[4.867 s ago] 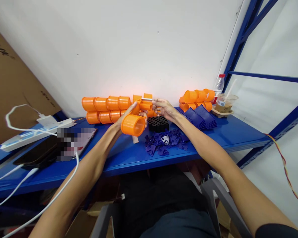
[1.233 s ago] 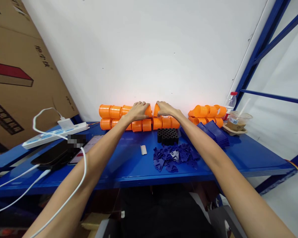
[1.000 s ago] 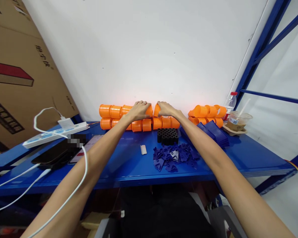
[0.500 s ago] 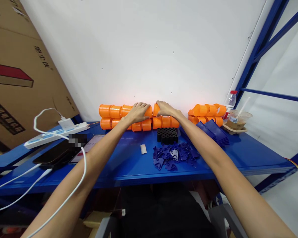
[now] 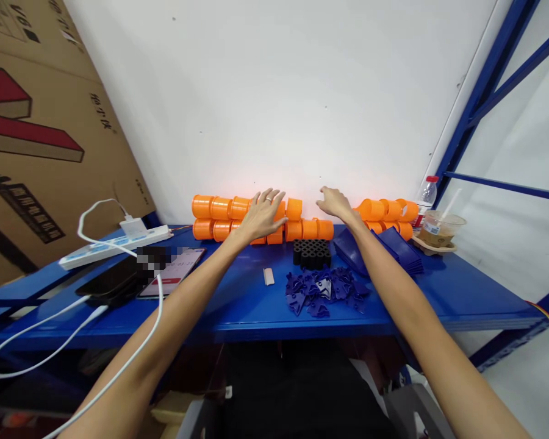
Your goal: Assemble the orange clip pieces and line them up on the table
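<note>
Orange parts (image 5: 219, 208) in two tiers at the back of the worktop (image 5: 238, 292), near the white wall (image 5: 265, 91); upper tier ending short of the lower at right. Over this row, left hand (image 5: 260, 218): fingers spread wide, nothing seen in hold; touching or not, cannot tell. Above the row's right end, right hand (image 5: 335, 202): fingers loosely bent, thumb slightly parted, nothing seen in hold. Past its wrist, orange stack (image 5: 384, 210). In front of the row, black tubes (image 5: 312, 255) in a block; nearer, heaped blue pieces (image 5: 299, 286), one pale among them. To their left, white strip (image 5: 268, 277). Far right, drink (image 5: 440, 230) beside bottle (image 5: 426, 194).
</note>
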Tool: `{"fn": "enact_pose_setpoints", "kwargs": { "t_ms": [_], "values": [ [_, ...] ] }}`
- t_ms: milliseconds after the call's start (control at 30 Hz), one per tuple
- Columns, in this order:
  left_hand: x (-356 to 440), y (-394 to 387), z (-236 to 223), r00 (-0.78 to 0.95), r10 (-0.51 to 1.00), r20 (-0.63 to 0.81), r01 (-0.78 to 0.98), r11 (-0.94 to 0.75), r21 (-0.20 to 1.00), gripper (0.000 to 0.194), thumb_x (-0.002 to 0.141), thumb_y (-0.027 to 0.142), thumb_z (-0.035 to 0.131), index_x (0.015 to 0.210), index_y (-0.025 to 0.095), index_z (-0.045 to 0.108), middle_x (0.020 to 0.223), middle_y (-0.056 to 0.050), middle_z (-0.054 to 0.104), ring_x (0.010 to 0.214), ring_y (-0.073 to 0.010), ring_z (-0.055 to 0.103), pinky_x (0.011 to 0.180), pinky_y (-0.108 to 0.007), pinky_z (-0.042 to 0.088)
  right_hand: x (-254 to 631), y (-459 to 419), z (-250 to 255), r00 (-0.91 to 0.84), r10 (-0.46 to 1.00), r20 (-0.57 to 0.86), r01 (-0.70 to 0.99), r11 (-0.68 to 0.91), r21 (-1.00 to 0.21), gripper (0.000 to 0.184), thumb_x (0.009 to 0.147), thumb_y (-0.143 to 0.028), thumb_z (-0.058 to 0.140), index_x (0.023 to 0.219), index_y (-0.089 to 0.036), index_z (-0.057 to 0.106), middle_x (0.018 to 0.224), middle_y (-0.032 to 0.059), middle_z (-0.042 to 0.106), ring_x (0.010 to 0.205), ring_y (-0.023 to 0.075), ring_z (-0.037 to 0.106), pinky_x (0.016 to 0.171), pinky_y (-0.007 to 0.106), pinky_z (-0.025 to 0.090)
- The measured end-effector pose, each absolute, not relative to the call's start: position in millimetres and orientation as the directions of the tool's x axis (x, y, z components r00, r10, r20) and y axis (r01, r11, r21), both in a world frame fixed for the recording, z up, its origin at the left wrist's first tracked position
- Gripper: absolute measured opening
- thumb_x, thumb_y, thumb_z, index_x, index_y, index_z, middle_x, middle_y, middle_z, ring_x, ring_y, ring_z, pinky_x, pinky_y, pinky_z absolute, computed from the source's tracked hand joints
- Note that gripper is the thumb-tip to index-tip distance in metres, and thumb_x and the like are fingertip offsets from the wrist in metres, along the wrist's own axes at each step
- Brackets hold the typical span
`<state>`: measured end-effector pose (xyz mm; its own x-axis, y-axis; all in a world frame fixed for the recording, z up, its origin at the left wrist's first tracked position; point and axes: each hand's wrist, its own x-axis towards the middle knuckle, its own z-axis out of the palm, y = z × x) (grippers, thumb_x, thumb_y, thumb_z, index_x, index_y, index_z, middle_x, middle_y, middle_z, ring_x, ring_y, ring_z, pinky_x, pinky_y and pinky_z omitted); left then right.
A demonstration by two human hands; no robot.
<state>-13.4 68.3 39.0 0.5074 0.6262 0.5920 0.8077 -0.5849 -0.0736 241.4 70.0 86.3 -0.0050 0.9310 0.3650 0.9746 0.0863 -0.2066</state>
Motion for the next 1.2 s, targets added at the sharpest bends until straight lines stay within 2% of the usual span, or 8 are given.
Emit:
{"fn": "enact_pose_setpoints", "kwargs": {
  "t_ms": [133,300,400,600,733,933,1067,1200],
  "values": [
    [-2.3,58.0,33.4,0.531,0.61,0.588,0.781,-0.622,-0.059,0.08,0.1,0.041,0.069,0.169,0.011,0.042,0.176,-0.026,0.042,0.168,-0.0427,0.032,0.136,-0.062,0.023,269.3,51.7,89.3,0.136,0.954,0.265,0.983,-0.098,-0.154,0.039,0.103,-0.025,0.058,0.135,-0.012,0.078,0.144,0.0248,0.074,0.129,0.0387,0.074,0.102,0.044,0.059],
    [-9.7,54.9,14.0,0.413,0.462,0.785,0.741,-0.671,0.005,0.064,0.103,0.04,0.058,0.159,0.01,0.053,0.16,-0.026,0.058,0.154,-0.0416,0.05,0.13,-0.059,0.036,316.7,39.0,113.4,0.225,0.847,0.482,0.969,-0.144,-0.2,0.049,0.102,-0.012,0.047,0.143,-0.015,0.073,0.143,0.0198,0.076,0.133,0.0351,0.072,0.105,0.042,0.057],
    [-19.3,55.9,4.0,0.357,0.389,0.849,0.72,-0.694,0.015,0.055,0.105,0.041,0.053,0.15,0.01,0.06,0.145,-0.025,0.066,0.14,-0.0415,0.06,0.122,-0.059,0.043,349.9,39.2,129.7,0.135,0.886,0.444,0.99,-0.099,-0.104,0.061,0.095,-0.008,0.056,0.155,-0.012,0.064,0.148,0.0189,0.074,0.137,0.0335,0.07,0.108,0.04,0.056],
    [-25.0,57.8,-2.8,0.299,0.389,0.872,0.72,-0.692,0.062,0.044,0.102,0.038,0.054,0.139,0.017,0.067,0.13,-0.022,0.071,0.127,-0.0423,0.065,0.112,-0.059,0.048,376.0,38.2,114.8,-0.024,0.997,0.073,0.987,0.012,0.163,0.095,0.08,-0.007,0.074,0.171,-0.015,0.046,0.162,0.0229,0.062,0.137,0.0376,0.069,0.105,0.041,0.059],
    [-24.5,56.1,-5.4,0.308,0.37,0.876,0.713,-0.7,0.045,0.041,0.102,0.036,0.053,0.135,0.016,0.069,0.126,-0.023,0.072,0.124,-0.0435,0.066,0.11,-0.06,0.049,374.8,33.8,94.9,-0.081,0.991,0.111,0.955,0.045,0.294,0.087,0.088,-0.014,0.069,0.171,-0.013,0.044,0.16,0.0268,0.061,0.141,0.0409,0.065,0.109,0.047,0.055],
    [-23.1,49.6,-2.8,0.248,0.368,0.896,0.719,-0.689,0.084,0.036,0.102,0.032,0.053,0.131,0.018,0.068,0.121,-0.02,0.073,0.121,-0.0411,0.068,0.106,-0.058,0.051,371.4,34.5,109.8,-0.23,0.929,0.291,0.94,0.134,0.314,0.085,0.087,-0.022,0.072,0.166,-0.006,0.045,0.155,0.0262,0.064,0.138,0.0401,0.062,0.116,0.049,0.048],
    [-16.8,39.0,5.9,0.138,0.445,0.885,0.611,-0.741,0.277,0.031,0.098,0.036,0.059,0.123,0.02,0.068,0.118,-0.018,0.075,0.119,-0.0401,0.07,0.108,-0.059,0.052,344.5,24.6,126.3,-0.351,0.786,0.509,0.932,0.239,0.274,0.083,0.085,-0.019,0.067,0.165,-0.012,0.043,0.15,0.0226,0.063,0.131,0.0403,0.06,0.108,0.054,0.052],
    [-2.5,23.7,17.9,0.11,0.741,0.662,0.135,-0.671,0.729,0.045,0.098,0.063,0.063,0.117,0.022,0.064,0.1,-0.012,0.078,0.101,-0.0332,0.078,0.1,-0.053,0.059,281.2,-15.4,120.0,-0.442,0.611,0.657,0.892,0.381,0.245,0.081,0.089,-0.021,0.067,0.165,-0.018,0.04,0.153,0.0186,0.057,0.137,0.0392,0.053,0.11,0.056,0.053]
  ]
}}
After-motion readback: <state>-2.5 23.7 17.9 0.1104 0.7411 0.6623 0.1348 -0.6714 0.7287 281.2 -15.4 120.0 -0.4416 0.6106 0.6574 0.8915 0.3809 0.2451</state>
